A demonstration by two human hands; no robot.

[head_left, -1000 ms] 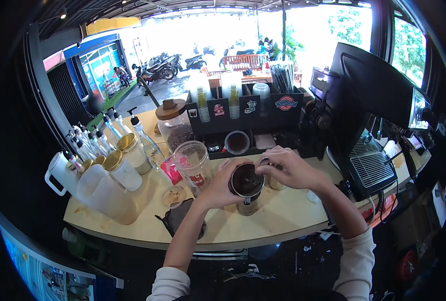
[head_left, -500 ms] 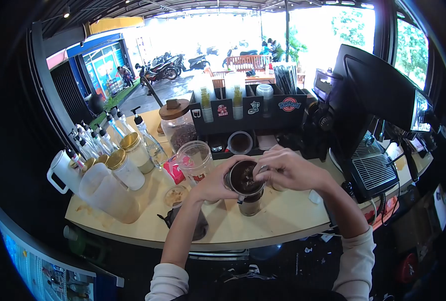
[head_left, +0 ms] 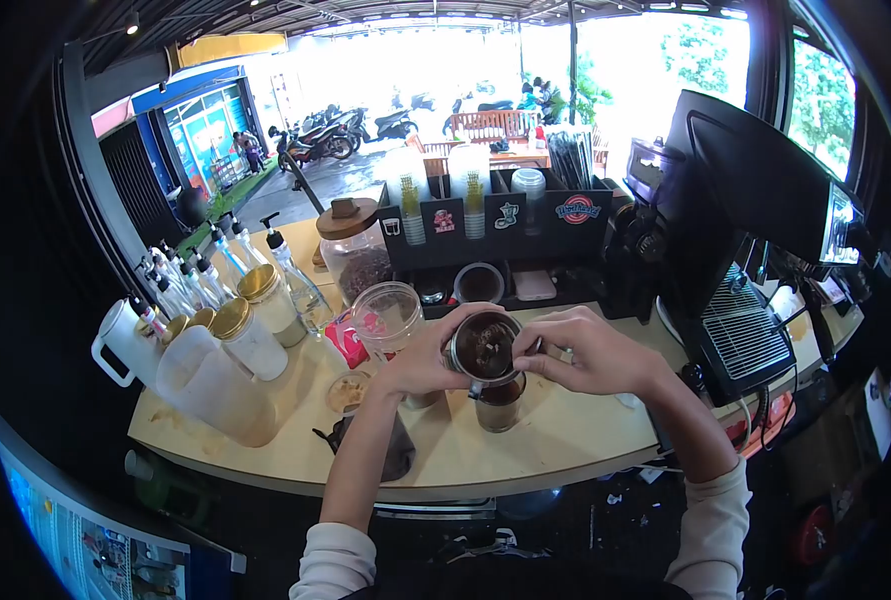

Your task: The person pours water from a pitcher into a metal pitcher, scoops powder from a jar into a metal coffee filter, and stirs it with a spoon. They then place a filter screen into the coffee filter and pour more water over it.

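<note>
My left hand is wrapped round a metal-rimmed cup that has dark contents. The cup is held above a clear glass standing on the counter. At the cup's right rim, my right hand is closed in a pinch on a thin utensil, mostly hidden by the fingers. Left of the cup stands a tall clear jar, with a pink packet beside it. A dark cloth lies under my left forearm, near the counter's front edge.
Lidded jars, pump bottles and a plastic pitcher stand at the left. A black cup organizer is behind the hands. An espresso machine and a black screen are at the right.
The cup has shifted slightly relative to the glass, showing more of the glass below. My right hand has moved a little to the right and down, still pinched.
</note>
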